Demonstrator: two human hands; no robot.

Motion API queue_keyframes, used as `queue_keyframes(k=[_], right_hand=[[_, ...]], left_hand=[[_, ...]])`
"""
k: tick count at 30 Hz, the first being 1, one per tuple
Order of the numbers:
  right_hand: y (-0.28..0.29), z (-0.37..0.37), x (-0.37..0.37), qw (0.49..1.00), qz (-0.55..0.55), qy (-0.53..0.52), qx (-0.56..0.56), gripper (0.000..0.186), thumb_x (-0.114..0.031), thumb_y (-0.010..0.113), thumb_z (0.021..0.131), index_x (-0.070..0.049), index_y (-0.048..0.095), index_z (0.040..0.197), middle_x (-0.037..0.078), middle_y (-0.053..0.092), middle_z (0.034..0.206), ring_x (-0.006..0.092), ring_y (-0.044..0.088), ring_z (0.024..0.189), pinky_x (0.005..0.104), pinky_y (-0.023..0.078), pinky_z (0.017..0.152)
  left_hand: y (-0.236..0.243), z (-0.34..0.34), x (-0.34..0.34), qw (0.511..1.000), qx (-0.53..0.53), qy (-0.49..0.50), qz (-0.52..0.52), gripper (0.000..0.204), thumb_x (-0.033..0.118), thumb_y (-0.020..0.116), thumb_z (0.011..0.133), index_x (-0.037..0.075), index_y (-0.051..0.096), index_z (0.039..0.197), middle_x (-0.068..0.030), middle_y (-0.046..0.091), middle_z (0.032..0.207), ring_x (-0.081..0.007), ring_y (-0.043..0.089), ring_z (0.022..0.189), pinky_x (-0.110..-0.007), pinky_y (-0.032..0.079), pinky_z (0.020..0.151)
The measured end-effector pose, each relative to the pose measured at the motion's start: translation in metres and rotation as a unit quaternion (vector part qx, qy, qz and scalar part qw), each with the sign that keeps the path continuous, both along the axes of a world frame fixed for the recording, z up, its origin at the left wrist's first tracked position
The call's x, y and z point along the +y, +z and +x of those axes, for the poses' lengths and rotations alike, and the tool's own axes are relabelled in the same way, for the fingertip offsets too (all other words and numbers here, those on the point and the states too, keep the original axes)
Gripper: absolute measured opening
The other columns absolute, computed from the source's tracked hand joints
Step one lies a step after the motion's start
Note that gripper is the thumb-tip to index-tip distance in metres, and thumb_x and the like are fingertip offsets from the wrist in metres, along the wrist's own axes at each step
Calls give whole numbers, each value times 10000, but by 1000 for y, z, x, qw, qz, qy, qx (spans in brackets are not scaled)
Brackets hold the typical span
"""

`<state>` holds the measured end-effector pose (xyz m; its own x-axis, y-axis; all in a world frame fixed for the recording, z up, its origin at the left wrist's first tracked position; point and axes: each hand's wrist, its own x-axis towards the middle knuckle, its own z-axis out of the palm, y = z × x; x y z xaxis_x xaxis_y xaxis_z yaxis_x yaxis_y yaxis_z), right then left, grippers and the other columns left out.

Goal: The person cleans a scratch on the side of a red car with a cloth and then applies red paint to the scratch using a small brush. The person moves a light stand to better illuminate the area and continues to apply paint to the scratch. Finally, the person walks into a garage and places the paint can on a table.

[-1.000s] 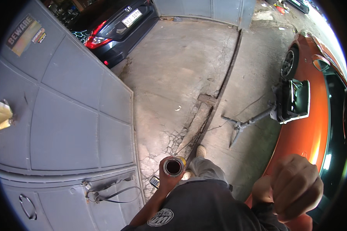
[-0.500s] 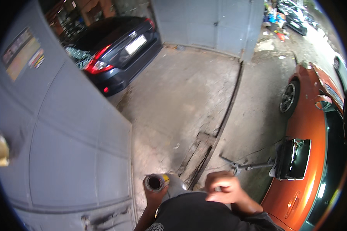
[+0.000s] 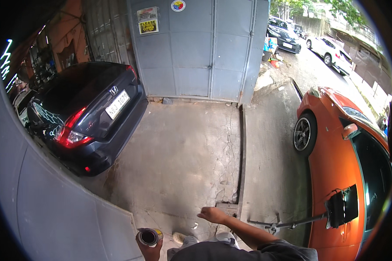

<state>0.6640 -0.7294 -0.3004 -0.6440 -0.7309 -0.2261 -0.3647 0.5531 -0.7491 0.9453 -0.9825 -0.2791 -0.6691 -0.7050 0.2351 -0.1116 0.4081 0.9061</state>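
Note:
Low at the left, my left hand is wrapped round a small open can with a yellow patch on its side. The can's mouth faces up, and its inside looks dark; I cannot tell what is in it. My right hand reaches forward over the concrete floor, near the middle. Its fingers are curled closed, and anything inside them is hidden. Below both hands are my shoes.
A dark car stands at the left behind a grey metal gate panel. Another grey gate is ahead. At the right is an orange car, with a stand bearing a dark panel beside it. A floor channel runs forward.
My view has lifted and swung, showing more of the gate and street. My right hand has moved from close to my body to stretched forward. My left hand keeps hold of the can.

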Motion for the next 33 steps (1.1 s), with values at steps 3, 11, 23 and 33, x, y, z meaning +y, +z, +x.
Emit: queue_keyframes(k=[3, 11, 23, 33], right_hand=[[-107, -30, -25, 987, 144, -59, -45, 523, -548, 655, 998, -35, 746, 1047, 246, 759, 1069, 463, 714, 1049, 541, 556, 915], [-266, -71, 20, 874, 419, 91, -226, 402, -483, 608, 1019, -121, 758, 1108, 102, 770, 735, 265, 750, 614, 404, 608, 599], [-227, -389, -462, 930, 233, -30, -282, 207, -240, 700, 1023, -60, 677, 1124, 107, 746, 903, 248, 714, 651, 358, 576, 565], [-93, -502, -843, 965, 27, 162, -206, 177, -164, 708, 1005, -2, 703, 1075, 104, 745, 939, 178, 736, 818, 334, 630, 719]], left_hand=[[2, -21, -79, 1000, 11, 10, 20, 921, 3, 919, 693, 0, 391, 1447, -154, 556, 1334, -288, 604, 1247, -418, 494, 1107], [21, -130, -241, 997, 67, -20, 16, 900, 18, 947, 710, 12, 441, 1455, -142, 553, 1334, -272, 620, 1226, -399, 512, 1080], [9, -307, -543, 934, 95, 330, 100, 797, 73, 930, 778, 15, 431, 1396, -131, 627, 1279, -230, 646, 1202, -391, 506, 1049], [78, -281, -818, 767, 256, 588, 21, 699, 22, 883, 807, 16, 455, 1359, -116, 605, 1304, -194, 618, 1172, -362, 482, 1069]])
